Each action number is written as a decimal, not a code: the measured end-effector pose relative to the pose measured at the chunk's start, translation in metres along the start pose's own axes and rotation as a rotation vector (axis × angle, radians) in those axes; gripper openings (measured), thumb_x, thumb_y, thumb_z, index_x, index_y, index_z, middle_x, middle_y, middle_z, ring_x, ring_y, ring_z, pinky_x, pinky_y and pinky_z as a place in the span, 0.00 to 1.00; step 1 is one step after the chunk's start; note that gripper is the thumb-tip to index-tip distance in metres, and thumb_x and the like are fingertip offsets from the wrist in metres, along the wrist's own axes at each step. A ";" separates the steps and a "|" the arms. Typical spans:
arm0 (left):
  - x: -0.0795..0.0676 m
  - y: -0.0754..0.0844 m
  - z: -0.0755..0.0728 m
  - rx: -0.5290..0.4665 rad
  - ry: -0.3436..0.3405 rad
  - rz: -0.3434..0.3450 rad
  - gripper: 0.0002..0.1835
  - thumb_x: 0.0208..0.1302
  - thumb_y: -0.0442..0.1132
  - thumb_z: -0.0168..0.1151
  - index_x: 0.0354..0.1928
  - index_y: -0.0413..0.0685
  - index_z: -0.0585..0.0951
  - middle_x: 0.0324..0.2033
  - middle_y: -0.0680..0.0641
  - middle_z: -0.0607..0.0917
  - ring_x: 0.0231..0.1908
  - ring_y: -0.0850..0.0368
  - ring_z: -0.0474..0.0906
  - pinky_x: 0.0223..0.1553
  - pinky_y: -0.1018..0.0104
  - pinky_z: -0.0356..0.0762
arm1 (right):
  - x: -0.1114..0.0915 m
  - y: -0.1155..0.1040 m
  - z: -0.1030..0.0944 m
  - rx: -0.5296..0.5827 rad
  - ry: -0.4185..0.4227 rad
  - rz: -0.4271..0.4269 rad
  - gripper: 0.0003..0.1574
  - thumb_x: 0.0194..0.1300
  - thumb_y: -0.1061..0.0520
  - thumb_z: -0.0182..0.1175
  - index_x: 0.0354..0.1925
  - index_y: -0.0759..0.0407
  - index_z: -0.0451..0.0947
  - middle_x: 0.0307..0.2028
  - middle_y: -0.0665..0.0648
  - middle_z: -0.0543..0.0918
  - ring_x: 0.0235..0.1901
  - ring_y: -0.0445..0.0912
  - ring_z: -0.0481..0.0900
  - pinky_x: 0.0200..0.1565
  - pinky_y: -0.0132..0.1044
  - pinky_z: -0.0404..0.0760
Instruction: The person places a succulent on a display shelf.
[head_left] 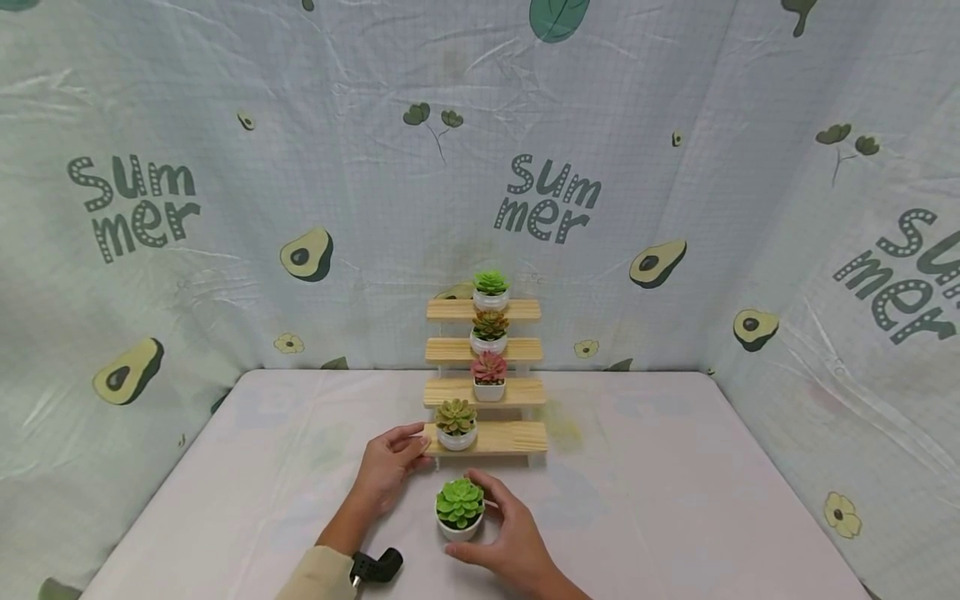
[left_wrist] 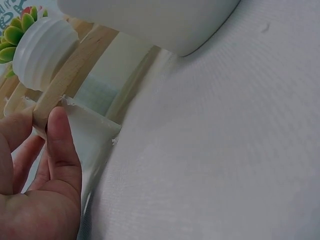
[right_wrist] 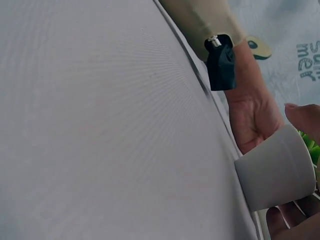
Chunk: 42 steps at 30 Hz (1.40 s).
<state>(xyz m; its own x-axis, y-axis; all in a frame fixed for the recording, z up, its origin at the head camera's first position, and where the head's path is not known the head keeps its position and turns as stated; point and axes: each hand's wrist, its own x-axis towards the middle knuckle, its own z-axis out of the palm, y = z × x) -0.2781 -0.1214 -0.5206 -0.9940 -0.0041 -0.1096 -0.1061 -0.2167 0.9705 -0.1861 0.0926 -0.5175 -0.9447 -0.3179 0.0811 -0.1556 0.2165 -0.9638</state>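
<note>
A tiered wooden plant stand (head_left: 517, 437) bears small potted succulents on its steps. My left hand (head_left: 390, 467) pinches the left end of its lowest plank (left_wrist: 75, 65) between thumb and fingers. On that plank, near this hand, sits an olive-green succulent (head_left: 456, 417) in a ribbed white pot (left_wrist: 45, 52). In front of the stand, a bright green succulent (head_left: 460, 502) in a smooth white pot (right_wrist: 277, 170) stands upright on the table. My right hand (head_left: 513, 533) spreads around this pot, thumb on the near side and fingers on the far side, with a gap at the palm.
Higher steps hold a pink succulent (head_left: 489, 367), a brownish one (head_left: 490, 325) and a green one (head_left: 491, 283). A white cloth covers the table (head_left: 660, 500). Behind it hangs a printed curtain (head_left: 420, 200). A black device (head_left: 377, 567) is strapped at the left wrist.
</note>
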 end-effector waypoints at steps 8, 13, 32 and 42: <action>-0.002 -0.001 0.000 0.011 0.006 -0.003 0.19 0.62 0.31 0.61 0.56 0.39 0.76 0.39 0.41 0.84 0.36 0.54 0.83 0.37 0.62 0.84 | 0.005 0.000 0.002 0.034 0.004 0.057 0.50 0.48 0.46 0.73 0.67 0.50 0.63 0.61 0.50 0.71 0.59 0.47 0.71 0.54 0.33 0.77; -0.002 -0.001 -0.001 0.003 0.008 -0.006 0.19 0.62 0.31 0.60 0.56 0.39 0.76 0.39 0.42 0.85 0.36 0.54 0.83 0.38 0.62 0.84 | 0.006 -0.004 0.003 0.083 -0.007 0.088 0.51 0.47 0.46 0.74 0.66 0.52 0.63 0.61 0.53 0.72 0.58 0.46 0.73 0.53 0.36 0.78; 0.001 -0.003 -0.006 0.051 -0.023 0.009 0.20 0.58 0.34 0.65 0.54 0.41 0.78 0.39 0.42 0.84 0.36 0.53 0.83 0.39 0.60 0.84 | 0.007 -0.003 0.003 0.106 -0.022 0.065 0.48 0.47 0.48 0.74 0.64 0.55 0.66 0.56 0.54 0.76 0.53 0.44 0.77 0.50 0.33 0.80; 0.002 0.001 -0.009 0.006 -0.078 0.004 0.22 0.59 0.34 0.64 0.56 0.39 0.76 0.42 0.40 0.84 0.37 0.52 0.83 0.40 0.60 0.84 | 0.010 -0.002 -0.002 0.092 -0.014 0.020 0.47 0.47 0.47 0.74 0.63 0.55 0.67 0.53 0.52 0.78 0.51 0.42 0.78 0.48 0.30 0.79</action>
<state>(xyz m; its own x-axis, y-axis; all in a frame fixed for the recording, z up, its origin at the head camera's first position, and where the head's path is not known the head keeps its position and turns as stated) -0.2801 -0.1300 -0.5217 -0.9935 0.0714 -0.0885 -0.1017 -0.2107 0.9722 -0.1961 0.0910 -0.5141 -0.9430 -0.3277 0.0587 -0.1091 0.1376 -0.9845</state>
